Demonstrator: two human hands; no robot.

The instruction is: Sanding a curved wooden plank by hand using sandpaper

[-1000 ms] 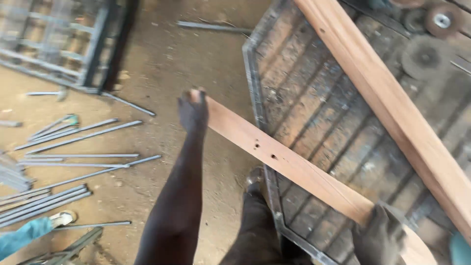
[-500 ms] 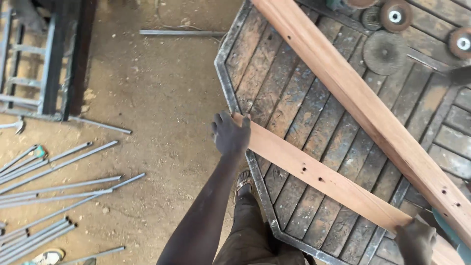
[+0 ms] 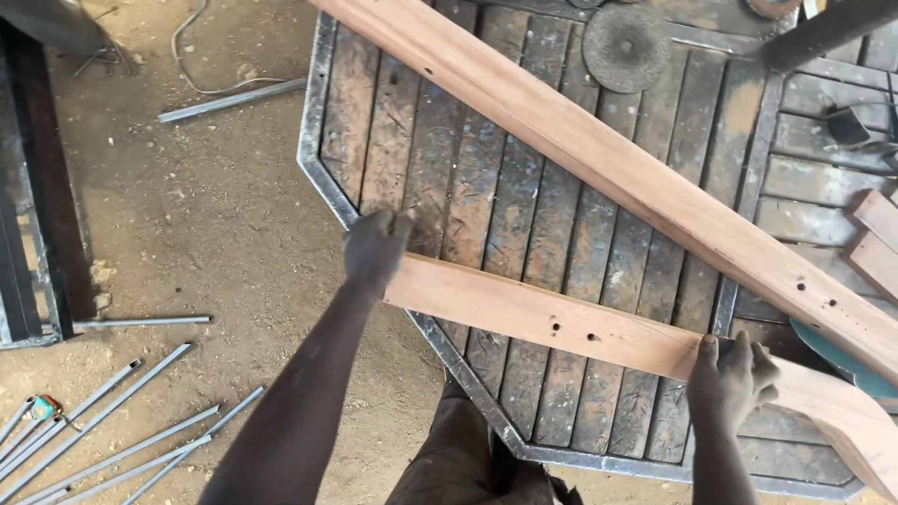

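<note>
Item: one pale reddish-brown timber plank with two small drilled holes near its middle (image 3: 561, 323), held across a weathered slatted wooden surface framed in grey angled metal (image 3: 318, 159). The left hand (image 3: 374, 248) is cupped over the plank's left end, fingers curled onto the end grain near the surface's angled corner; the right hand (image 3: 734, 379) is clamped over the near edge further along, where the wood widens into a curved section. Whether the plank rests fully on the slats or is carried just above them cannot be told. Adjacent: a longer, thicker reddish-brown timber beam (image 3: 608, 159) lying diagonally across the same surface, well beyond the held plank at the left and closing towards it at the right. Also present: a dark round abrasive disc (image 3: 625, 45) at the far edge, short wood offcuts (image 3: 875, 238) at the right, a bundle of thin grey metal rods (image 3: 112, 421) on the sandy floor (image 3: 206, 224), a single grey metal bar (image 3: 229, 100) further off, a dark metal frame (image 3: 42, 187) at far left. Progress, by judgement: plank brought onto the surface, not yet released.
</note>
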